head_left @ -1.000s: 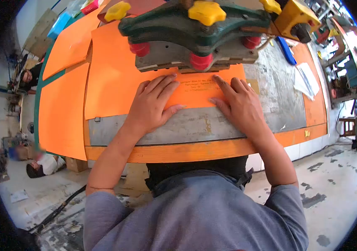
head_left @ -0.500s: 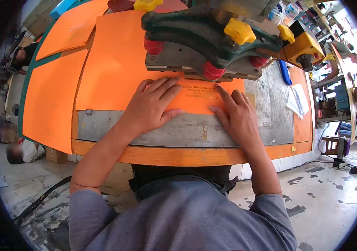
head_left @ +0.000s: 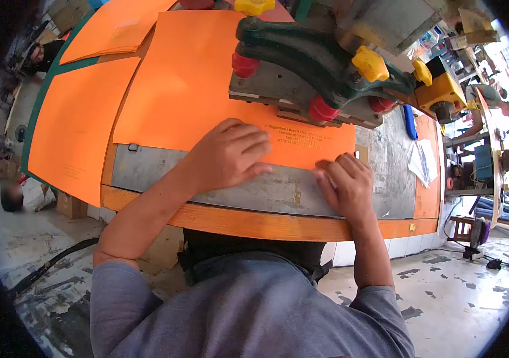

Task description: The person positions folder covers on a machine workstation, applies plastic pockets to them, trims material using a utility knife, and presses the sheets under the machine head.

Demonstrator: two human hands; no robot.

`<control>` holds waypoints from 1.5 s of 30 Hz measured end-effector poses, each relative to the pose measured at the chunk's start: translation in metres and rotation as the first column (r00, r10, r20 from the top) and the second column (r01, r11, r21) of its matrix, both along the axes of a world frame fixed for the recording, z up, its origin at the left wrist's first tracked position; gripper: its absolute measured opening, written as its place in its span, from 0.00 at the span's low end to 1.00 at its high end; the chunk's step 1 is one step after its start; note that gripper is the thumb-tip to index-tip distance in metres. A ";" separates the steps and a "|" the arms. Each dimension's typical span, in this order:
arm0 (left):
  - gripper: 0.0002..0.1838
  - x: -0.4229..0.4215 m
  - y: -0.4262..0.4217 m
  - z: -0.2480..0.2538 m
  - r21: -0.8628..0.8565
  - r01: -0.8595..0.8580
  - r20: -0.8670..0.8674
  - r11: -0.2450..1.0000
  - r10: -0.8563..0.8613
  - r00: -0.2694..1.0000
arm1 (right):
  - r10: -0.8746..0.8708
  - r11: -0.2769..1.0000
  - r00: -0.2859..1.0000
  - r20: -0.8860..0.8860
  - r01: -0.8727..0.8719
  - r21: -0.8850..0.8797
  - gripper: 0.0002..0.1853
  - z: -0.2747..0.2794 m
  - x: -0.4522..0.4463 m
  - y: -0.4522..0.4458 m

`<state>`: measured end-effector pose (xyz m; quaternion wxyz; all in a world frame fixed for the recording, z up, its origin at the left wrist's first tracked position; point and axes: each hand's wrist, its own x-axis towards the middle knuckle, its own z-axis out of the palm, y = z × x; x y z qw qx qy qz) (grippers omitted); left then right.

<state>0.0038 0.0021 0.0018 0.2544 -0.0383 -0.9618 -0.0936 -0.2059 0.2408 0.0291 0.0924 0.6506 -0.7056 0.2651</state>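
An orange sheet with printed lines point(head_left: 302, 143) lies on the grey metal plate point(head_left: 254, 194), its far part under the press head. My left hand point(head_left: 230, 155) is over the sheet's near edge, fingers curled and thumb apart, with nothing seen in it. Near the sheet's lower right corner is my right hand point(head_left: 347, 182), its fingers bent and the thumb apart, also with nothing seen in it. The green press head point(head_left: 302, 53), with yellow knobs and red feet, stands just beyond both hands.
Orange sheets point(head_left: 81, 119) lie on a green board at the left. A yellow box with a black knob point(head_left: 439, 95) is right of the press, near a blue tool point(head_left: 410, 122) and a clear plastic bag point(head_left: 423, 162). People are visible at the far left and far right.
Both hands have drawn back from the printed lines toward the near edge, and their fingers have curled. The view has shifted, so the press appears farther right.
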 end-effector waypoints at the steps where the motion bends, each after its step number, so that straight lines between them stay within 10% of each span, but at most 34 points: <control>1: 0.22 0.001 0.002 0.005 -0.001 0.094 -0.002 0.996 -0.094 0.996 | 0.056 0.998 0.998 -0.027 -0.057 -0.033 0.12 0.002 0.000 0.000; 10: 0.17 0.008 0.014 0.017 -0.089 0.370 -0.089 0.925 -0.377 0.922 | 0.372 0.925 0.921 -0.113 -0.379 -0.039 0.22 0.016 0.002 0.006; 45: 0.18 0.006 0.016 0.018 -0.037 0.375 -0.123 0.926 -0.376 0.918 | 0.387 0.922 0.922 -0.024 -0.386 0.020 0.27 0.016 0.001 0.009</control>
